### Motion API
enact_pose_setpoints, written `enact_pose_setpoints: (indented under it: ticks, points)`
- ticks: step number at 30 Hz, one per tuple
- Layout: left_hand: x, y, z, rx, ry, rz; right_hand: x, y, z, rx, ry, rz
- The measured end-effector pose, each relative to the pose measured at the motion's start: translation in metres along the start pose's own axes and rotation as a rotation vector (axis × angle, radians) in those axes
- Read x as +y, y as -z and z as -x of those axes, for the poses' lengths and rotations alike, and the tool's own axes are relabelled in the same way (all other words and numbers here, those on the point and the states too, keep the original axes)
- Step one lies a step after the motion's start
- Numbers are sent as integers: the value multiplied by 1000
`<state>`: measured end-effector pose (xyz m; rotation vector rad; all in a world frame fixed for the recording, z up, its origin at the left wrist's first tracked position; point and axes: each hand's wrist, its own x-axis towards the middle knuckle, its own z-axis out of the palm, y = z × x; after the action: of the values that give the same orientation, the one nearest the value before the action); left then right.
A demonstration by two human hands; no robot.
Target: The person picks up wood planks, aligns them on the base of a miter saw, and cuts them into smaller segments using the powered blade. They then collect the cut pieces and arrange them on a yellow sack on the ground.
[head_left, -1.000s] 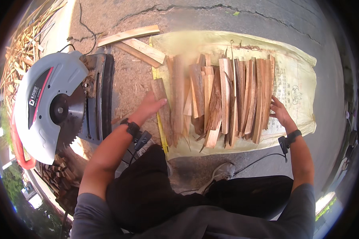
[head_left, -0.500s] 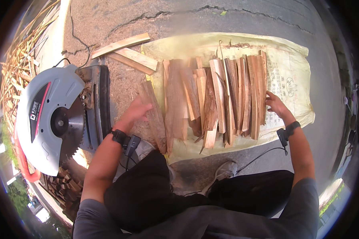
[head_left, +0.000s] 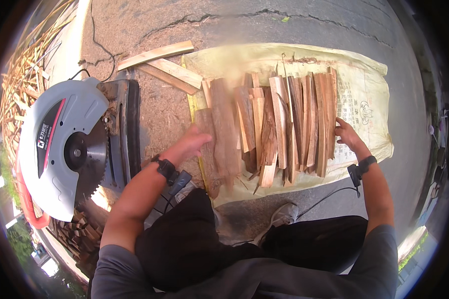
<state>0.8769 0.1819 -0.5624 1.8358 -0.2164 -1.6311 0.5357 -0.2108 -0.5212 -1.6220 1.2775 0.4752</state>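
A row of rough wood strips [head_left: 279, 122], some with bark, lies side by side on a pale yellow woven sack [head_left: 366, 79]. At the row's left end my left hand [head_left: 195, 141] presses against the outermost strip [head_left: 208, 159], its fingers partly apart and a little blurred. That strip is blurred too and leans close to its neighbours. Against the right end rests my right hand [head_left: 349, 136], fingers spread and bent, the tips touching the last strip or very near it. Neither hand is closed round a strip.
A grey cut-off saw [head_left: 60, 144] with an exposed toothed blade stands at the left. Beyond my left hand, a few loose boards [head_left: 157, 55] lie on sawdust-covered ground. Piles of scrap wood [head_left: 22, 89] and short offcuts [head_left: 80, 231] sit farther left. My shoe [head_left: 284, 214] is below the sack.
My left hand has moved right, and the leftmost strip has shifted right with it, up against the row. My right hand stays at the right end, almost unmoved.
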Motion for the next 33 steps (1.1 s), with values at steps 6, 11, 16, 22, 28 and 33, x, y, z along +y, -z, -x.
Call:
enact_pose_setpoints:
  ticks: [6, 11, 16, 22, 28, 33]
  points:
    - [4, 19, 25, 127, 51, -72, 2, 0, -4, 23, 6, 37]
    - [16, 39, 34, 81, 135, -62, 0, -1, -3, 19, 13, 20]
    - [8, -1, 30, -17, 30, -246, -1, -3, -8, 21, -11, -22]
    - [8, 4, 39, -1, -41, -304, -4, -5, -9, 42, -14, 6]
    - [16, 14, 58, 10, 75, -44, -3, -4, -8, 48, 35, 8]
    - [28, 20, 65, 48, -16, 158, -10, -6, -7, 54, 13, 18]
